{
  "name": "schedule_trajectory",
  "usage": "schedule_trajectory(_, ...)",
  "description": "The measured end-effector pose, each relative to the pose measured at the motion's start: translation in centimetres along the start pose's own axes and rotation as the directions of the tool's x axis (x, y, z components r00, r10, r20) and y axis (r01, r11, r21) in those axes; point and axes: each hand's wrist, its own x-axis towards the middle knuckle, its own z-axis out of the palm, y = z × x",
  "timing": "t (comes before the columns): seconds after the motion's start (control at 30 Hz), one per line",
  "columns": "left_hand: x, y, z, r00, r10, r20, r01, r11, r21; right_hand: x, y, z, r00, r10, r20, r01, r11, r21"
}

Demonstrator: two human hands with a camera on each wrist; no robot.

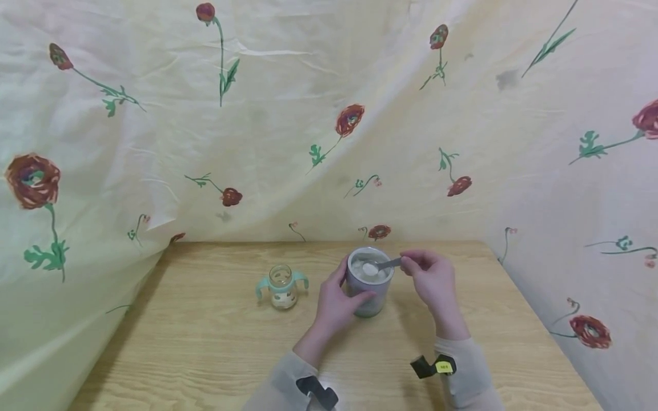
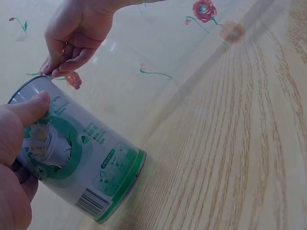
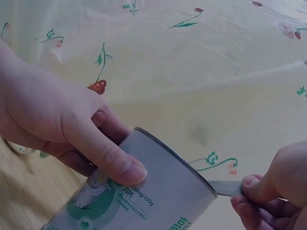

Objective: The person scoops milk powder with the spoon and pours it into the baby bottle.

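Note:
A white and green milk powder can (image 1: 371, 294) stands lidless on the table, tilted in neither direction that shows in the head view. My left hand (image 1: 335, 299) grips its side, thumb across the front label (image 2: 57, 143) and fingers round the far side. Between thumb and fingers my right hand (image 1: 429, 277) pinches the grey handle of a scoop (image 1: 389, 263). The scoop's bowl, heaped with white powder (image 1: 370, 269), is over the can's mouth in the head view. In the right wrist view only the handle (image 3: 225, 187) shows, crossing the rim; the bowl is hidden.
Left of the can stands a small clear baby bottle (image 1: 283, 298) with two mint-green handles and no lid, some pale content low inside. The wooden table (image 1: 205, 342) meets a flower-print cloth (image 1: 288, 142) hanging behind and at both sides.

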Motion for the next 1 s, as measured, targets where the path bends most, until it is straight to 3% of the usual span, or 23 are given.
schedule_trajectory(0.4,-0.03,-0.19,0.04,1.000,0.013,-0.005,-0.013,1.000,-0.006,0.16,0.24,-0.09,1.000,-0.008,0.022,0.008,1.000,0.007)
schedule_trajectory(0.73,0.11,-0.39,-0.04,1.000,0.015,-0.001,-0.016,1.000,-0.003,0.42,0.20,-0.25,0.998,0.023,0.055,-0.032,0.985,0.172)
schedule_trajectory(1.0,0.05,-0.57,0.12,1.000,0.022,0.000,-0.022,1.000,-0.007,0.42,0.99,-0.29,0.997,0.013,0.070,-0.029,0.973,0.230)
